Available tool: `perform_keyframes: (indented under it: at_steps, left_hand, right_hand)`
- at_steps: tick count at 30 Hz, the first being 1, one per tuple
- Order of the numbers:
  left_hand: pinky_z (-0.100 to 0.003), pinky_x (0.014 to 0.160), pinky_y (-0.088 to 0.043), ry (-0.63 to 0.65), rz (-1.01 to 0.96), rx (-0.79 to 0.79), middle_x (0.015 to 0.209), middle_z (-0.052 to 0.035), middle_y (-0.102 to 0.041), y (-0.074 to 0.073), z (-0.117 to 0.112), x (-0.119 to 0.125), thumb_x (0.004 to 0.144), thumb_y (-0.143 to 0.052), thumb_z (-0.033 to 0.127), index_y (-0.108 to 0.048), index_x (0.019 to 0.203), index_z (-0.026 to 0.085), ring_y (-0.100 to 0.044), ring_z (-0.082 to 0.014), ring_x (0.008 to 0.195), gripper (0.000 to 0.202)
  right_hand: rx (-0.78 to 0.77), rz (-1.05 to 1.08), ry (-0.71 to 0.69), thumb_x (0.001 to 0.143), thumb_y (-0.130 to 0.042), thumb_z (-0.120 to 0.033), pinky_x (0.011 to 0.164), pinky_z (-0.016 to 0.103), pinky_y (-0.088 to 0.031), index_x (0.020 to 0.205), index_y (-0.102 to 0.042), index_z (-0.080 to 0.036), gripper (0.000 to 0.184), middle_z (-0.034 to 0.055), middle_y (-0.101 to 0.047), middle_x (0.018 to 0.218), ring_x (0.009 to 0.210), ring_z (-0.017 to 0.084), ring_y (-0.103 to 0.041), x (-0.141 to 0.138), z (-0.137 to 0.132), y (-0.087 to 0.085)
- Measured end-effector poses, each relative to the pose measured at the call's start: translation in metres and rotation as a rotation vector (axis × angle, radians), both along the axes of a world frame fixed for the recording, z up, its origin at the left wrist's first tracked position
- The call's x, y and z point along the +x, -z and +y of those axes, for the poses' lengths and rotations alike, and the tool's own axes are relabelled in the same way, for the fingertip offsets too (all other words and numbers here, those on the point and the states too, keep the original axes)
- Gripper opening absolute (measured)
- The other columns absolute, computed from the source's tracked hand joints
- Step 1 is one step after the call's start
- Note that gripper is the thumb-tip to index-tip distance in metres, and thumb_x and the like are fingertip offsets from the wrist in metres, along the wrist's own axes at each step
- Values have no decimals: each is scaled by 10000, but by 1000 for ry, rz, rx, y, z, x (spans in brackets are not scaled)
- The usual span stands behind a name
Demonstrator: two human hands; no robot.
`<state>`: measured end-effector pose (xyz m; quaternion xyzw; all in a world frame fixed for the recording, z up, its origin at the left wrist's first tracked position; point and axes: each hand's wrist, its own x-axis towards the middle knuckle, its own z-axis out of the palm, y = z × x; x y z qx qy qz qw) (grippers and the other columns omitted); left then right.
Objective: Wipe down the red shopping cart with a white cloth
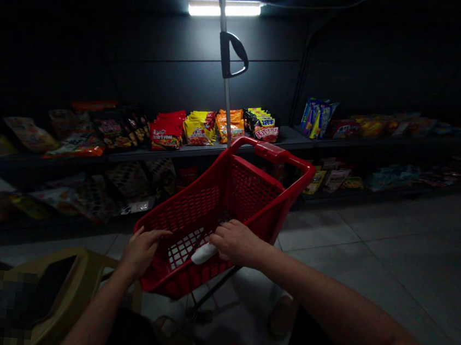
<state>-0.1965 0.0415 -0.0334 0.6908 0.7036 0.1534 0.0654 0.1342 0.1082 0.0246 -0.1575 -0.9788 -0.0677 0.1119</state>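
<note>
A red plastic shopping cart (198, 202) with perforated sides stands tilted across the view in front of me. My left hand (142, 251) straddles the rim at the cart's near left end, fingers bent over it. My right hand (235, 243) is closed over the cart's near side rim, and a soft white cloth or tissue (204, 254) sticks out from under its fingers against that rim. The fingertips' undersides are hidden. At the cart's far end is its red handle (271, 152).
Dark shelves (133, 155) behind the cart hold several rows of packets, including red noodle packets (167, 130). A metal pole with a black grip (226, 57) rises behind the cart. A yellowish stool (80, 272) bearing a dark phone-like slab (54, 285) stands left.
</note>
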Motion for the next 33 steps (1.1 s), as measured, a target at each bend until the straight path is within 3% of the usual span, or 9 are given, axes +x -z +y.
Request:
perform_keyframes:
  at_steps: [8, 12, 17, 20, 24, 26, 29, 31, 33]
  left_hand:
    - [-438, 1231, -145, -14, 10, 0, 1217, 28, -724, 5, 21, -13, 882, -327, 222, -709, 1156, 313, -620, -180, 1200, 478]
    - [-427, 1226, -139, -6, 50, -20, 1217, 36, -724, 3, 32, -2, 877, -358, 222, -712, 1137, 328, -625, -172, 1189, 451]
    - [-454, 1209, -130, -8, 83, -57, 1203, 30, -731, -6, 40, 18, 901, -406, 262, -711, 1124, 347, -635, -179, 1169, 387]
    - [-455, 1200, -132, 1, 85, -67, 1206, 30, -730, -10, 41, 29, 917, -406, 274, -715, 1110, 357, -629, -178, 1173, 374]
    - [-442, 1198, -143, 23, 105, -65, 1182, 29, -740, -11, 41, 39, 885, -430, 235, -722, 1102, 351, -639, -178, 1154, 383]
    - [-436, 1196, -160, 31, 119, -68, 1154, 22, -751, -10, 41, 41, 880, -423, 217, -732, 1090, 336, -653, -180, 1124, 392]
    - [-393, 1158, -271, 10, 117, -71, 1151, -1, -752, -7, 41, 40, 883, -412, 211, -738, 1103, 302, -650, -186, 1117, 403]
    - [-336, 1074, -383, 6, 95, -92, 1172, -12, -744, -4, 40, 38, 877, -414, 214, -735, 1127, 279, -646, -188, 1117, 411]
    - [-302, 998, -441, 13, 84, -105, 1188, -13, -737, -1, 40, 36, 863, -426, 211, -737, 1128, 268, -646, -192, 1112, 413]
  right_hand:
    - [94, 31, 251, 800, -604, -121, 1089, 451, -263, 1057, -625, -218, 276, 72, -666, 1079, 1052, 245, -572, 128, 55, -51]
    - [96, 63, 299, 803, -593, -99, 1130, 470, -223, 1098, -620, -227, 322, 64, -657, 1135, 1108, 249, -551, 150, 64, -59]
    - [59, 1, 250, 831, -620, -170, 925, 399, -389, 977, -624, -181, 146, 82, -644, 962, 963, 245, -552, 99, 42, -34]
    - [-8, 42, 158, 898, -566, -223, 790, 367, -413, 973, -611, -189, 93, 65, -635, 931, 867, 221, -552, 26, 1, -3]
    - [-38, 219, 65, 992, -427, -262, 792, 386, -433, 978, -607, -202, 190, 55, -623, 908, 859, 223, -553, -78, -64, 36]
    - [-28, 267, 24, 1008, -382, -223, 848, 405, -442, 1030, -607, -193, 228, 52, -629, 911, 856, 216, -562, -108, -83, 47]
    - [10, 292, -109, 1010, -418, -213, 1020, 417, -401, 1209, -572, -220, 251, 45, -653, 1094, 999, 203, -577, -102, -84, 59]
    - [28, 344, -138, 1005, -465, -229, 1114, 421, -342, 1293, -540, -267, 300, 26, -623, 1275, 1190, 193, -531, -65, -73, 70]
    - [34, 462, -33, 1004, -476, -215, 1158, 456, -299, 1306, -549, -303, 323, -1, -590, 1372, 1348, 187, -433, -10, -59, 81]
